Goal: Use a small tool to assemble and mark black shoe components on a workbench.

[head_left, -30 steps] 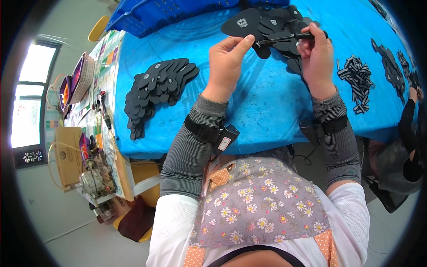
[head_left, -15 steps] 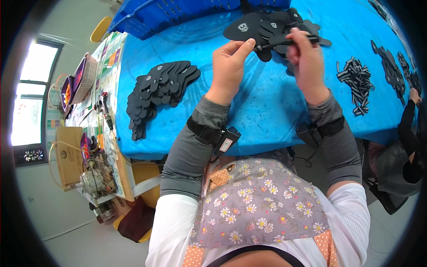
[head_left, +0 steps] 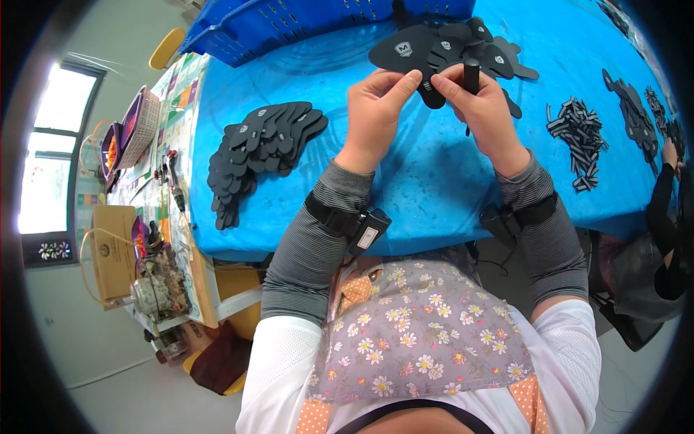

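Note:
My left hand [head_left: 372,119] pinches the lower edge of a flat black rounded piece [head_left: 402,52] with a pale emblem. The thumb and fingers of my right hand [head_left: 486,119] are closed at the narrow end of the same piece, where a small pale mark shows. A slim black pen-like tool [head_left: 471,76] also stands upright in my right hand, between the fingers. Just beyond my hands lies a loose pile of similar black pieces [head_left: 499,59], partly hidden behind the held one.
A fanned stack of black pieces [head_left: 267,134] lies left on the blue table cover [head_left: 426,195]. Short dark strips [head_left: 578,141] are heaped at right, near more black pieces [head_left: 636,116]. A blue crate [head_left: 282,29] stands at the back. Another person's hand [head_left: 670,153] shows far right.
My right hand has come down and left to the piece's narrow end. The pen-like tool has turned from lying nearly level to upright. My left hand has barely moved.

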The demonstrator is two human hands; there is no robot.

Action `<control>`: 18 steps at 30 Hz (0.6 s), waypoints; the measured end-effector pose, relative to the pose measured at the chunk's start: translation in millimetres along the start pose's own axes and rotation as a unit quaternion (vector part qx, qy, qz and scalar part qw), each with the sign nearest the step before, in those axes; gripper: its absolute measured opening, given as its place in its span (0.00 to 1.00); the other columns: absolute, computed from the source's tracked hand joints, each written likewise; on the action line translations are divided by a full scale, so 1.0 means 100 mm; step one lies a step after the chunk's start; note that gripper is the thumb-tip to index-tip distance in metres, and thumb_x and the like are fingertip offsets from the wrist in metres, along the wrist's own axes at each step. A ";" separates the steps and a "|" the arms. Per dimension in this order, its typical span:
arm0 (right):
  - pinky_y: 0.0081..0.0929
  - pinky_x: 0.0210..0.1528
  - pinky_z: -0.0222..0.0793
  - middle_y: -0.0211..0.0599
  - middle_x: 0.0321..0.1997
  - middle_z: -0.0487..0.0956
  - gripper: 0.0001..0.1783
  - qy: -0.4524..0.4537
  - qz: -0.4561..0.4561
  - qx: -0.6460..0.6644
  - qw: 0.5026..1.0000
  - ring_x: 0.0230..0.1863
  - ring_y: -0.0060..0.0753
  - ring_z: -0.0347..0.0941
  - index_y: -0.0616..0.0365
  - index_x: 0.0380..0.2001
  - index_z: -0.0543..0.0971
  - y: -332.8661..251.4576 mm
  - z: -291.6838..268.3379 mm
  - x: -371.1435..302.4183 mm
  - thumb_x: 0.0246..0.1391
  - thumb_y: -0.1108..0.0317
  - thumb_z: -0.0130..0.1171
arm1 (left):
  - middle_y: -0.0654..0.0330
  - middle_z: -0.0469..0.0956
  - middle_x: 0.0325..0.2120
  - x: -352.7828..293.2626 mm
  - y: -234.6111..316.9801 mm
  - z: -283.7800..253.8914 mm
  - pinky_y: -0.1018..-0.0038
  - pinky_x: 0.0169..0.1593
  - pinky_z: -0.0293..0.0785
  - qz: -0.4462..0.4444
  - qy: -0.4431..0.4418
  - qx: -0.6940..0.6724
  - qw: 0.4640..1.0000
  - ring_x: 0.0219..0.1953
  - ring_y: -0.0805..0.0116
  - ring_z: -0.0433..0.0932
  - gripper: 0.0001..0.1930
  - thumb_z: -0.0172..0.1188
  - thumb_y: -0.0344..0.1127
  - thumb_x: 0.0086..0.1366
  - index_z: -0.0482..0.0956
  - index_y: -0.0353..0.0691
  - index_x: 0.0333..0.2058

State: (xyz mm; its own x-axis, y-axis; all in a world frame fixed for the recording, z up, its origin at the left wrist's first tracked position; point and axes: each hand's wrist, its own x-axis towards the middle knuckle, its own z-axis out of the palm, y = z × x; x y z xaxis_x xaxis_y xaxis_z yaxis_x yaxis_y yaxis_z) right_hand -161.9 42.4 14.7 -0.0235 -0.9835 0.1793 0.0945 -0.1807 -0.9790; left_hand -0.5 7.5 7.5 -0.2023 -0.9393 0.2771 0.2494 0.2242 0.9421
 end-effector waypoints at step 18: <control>0.12 0.22 0.50 0.15 0.19 0.66 0.08 -0.087 0.005 -0.076 0.993 0.22 0.08 0.57 0.57 0.25 0.76 0.03 0.06 -0.04 0.49 0.66 0.62 | 0.64 0.76 0.27 0.05 0.01 -0.06 0.77 0.43 0.66 -0.104 -0.020 -0.230 0.967 0.32 0.77 0.71 0.08 0.56 0.35 0.59 0.78 0.37 0.26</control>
State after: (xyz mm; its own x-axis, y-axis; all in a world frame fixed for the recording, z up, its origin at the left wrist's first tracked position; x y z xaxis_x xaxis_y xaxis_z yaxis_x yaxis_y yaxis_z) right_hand -155.6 45.8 12.0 0.1501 -0.9738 0.1708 -0.0577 -0.1811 -0.9818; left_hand 4.3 1.0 8.8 -0.3279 -0.9388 0.1056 0.5917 -0.1169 0.7977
